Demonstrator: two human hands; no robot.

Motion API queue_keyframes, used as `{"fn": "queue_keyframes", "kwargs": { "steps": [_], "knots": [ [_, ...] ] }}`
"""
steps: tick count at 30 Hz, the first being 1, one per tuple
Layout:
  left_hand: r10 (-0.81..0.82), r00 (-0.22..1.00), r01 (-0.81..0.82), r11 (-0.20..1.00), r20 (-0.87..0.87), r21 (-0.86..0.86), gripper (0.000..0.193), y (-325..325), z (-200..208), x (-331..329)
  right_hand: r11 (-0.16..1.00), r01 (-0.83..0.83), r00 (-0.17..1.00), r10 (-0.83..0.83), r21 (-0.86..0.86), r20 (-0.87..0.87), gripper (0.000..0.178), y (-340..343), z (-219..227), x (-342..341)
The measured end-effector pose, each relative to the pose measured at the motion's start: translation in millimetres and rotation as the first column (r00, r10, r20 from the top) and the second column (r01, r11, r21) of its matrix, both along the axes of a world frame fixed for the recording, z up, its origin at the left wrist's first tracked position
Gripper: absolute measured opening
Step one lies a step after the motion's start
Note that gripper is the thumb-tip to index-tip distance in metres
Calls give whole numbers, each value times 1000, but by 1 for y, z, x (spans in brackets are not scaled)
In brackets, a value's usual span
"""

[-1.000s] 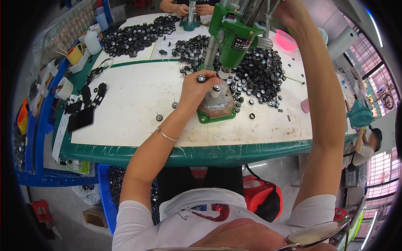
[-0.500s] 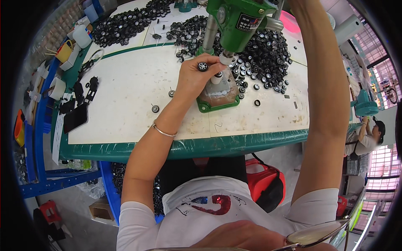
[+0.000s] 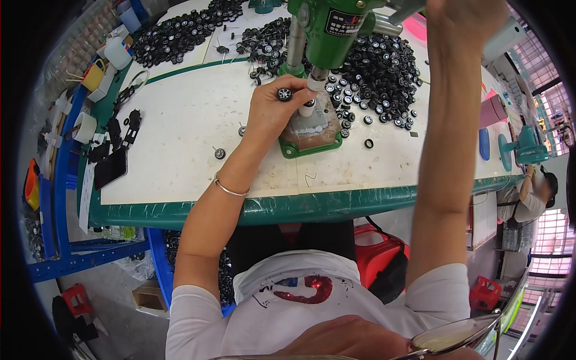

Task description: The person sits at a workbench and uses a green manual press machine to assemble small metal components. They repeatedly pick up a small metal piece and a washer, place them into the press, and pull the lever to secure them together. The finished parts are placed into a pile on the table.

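My left hand point(image 3: 270, 111) is closed beside the green hand press point(image 3: 329, 45), pinching a small black toy wheel point(image 3: 284, 95) with a silver hub. Its fingertips are near the white pressing tip point(image 3: 315, 83). Just below that tip, another wheel point(image 3: 309, 103) sits on a white holder point(image 3: 306, 110) on the press base point(image 3: 312, 139). A small gap shows between tip and wheel. At the top edge, my right hand point(image 3: 465, 24) is closed around the press lever point(image 3: 414, 8); its fingers are partly cut off by the frame.
Heaps of black wheels lie behind the press point(image 3: 384, 78) and at the back left point(image 3: 180, 39). Two wheels on thin axles and a black ring point(image 3: 369, 143) are on the white tabletop point(image 3: 180, 120). A phone point(image 3: 111, 169) lies left, a teal fan point(image 3: 531, 144) stands right. Another person point(image 3: 528, 195) is far right.
My right hand has come toward me and to the right, tilting the lever with it. My left hand keeps its pinch on the wheel. The whole view has shifted slightly.
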State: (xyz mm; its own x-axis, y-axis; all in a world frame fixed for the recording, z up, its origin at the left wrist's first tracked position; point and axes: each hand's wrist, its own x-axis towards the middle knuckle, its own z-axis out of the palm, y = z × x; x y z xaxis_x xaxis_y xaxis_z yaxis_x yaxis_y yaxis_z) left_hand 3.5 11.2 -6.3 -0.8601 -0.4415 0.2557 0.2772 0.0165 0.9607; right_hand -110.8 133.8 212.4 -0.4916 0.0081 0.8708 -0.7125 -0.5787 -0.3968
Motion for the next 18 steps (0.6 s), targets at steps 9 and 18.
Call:
{"fn": "queue_keyframes", "kwargs": {
  "steps": [9,18],
  "knots": [
    [-35,999,35,999,14,-15,27,5,-4,-3,853,-488,867,498,-186,12,36,18,-13,-7],
    [-37,999,34,992,19,120,22,-5,4,-4,973,-189,955,152,131,253,24,-43,15,-69]
  ]
}}
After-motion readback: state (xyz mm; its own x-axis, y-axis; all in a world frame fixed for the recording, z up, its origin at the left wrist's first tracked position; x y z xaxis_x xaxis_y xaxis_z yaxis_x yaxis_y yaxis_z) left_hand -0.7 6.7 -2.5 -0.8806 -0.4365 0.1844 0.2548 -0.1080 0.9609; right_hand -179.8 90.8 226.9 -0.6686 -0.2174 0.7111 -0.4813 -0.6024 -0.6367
